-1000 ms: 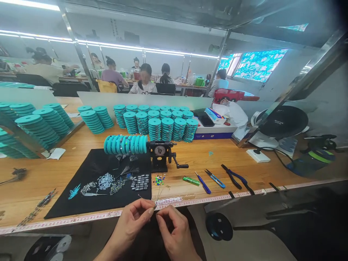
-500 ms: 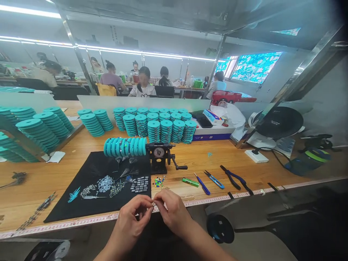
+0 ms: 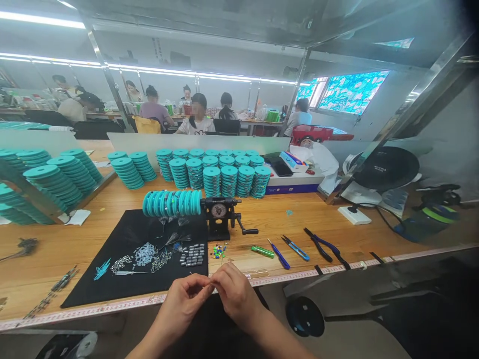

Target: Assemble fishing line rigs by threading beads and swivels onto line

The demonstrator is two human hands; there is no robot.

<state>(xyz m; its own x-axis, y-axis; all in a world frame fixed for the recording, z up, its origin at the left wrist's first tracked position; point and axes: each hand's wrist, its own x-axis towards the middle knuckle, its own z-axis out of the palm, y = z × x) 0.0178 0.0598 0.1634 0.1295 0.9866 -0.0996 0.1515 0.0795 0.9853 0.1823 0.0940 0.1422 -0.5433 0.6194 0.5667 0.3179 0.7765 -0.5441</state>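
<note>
My left hand (image 3: pixel 184 302) and my right hand (image 3: pixel 235 294) meet fingertip to fingertip over the table's front edge. Both are closed in a pinch; whatever sits between the fingers is too small to make out. Just beyond them lie small coloured beads (image 3: pixel 218 251) and a block of grey cylindrical weights (image 3: pixel 193 255) on a black mat (image 3: pixel 123 294). Pale blue small parts (image 3: pixel 145 254) and little metal pieces (image 3: pixel 161 261) are heaped on the same mat. Behind it stands a black hand-crank winder (image 3: pixel 219 214) carrying a row of turquoise spools (image 3: pixel 172 203).
Right of my hands lie a green tube (image 3: pixel 262 251), a blue-handled tool (image 3: pixel 280 255), thread snips (image 3: pixel 295 248) and pliers (image 3: pixel 322 247). Stacked turquoise spools (image 3: pixel 211 182) line the back. A measuring tape (image 3: pixel 123 305) runs along the front edge. Several people sit beyond the partition.
My hands have drawn slightly closer and lower, with the left fingers more closed together. The winder, tools and mat stay where they were.
</note>
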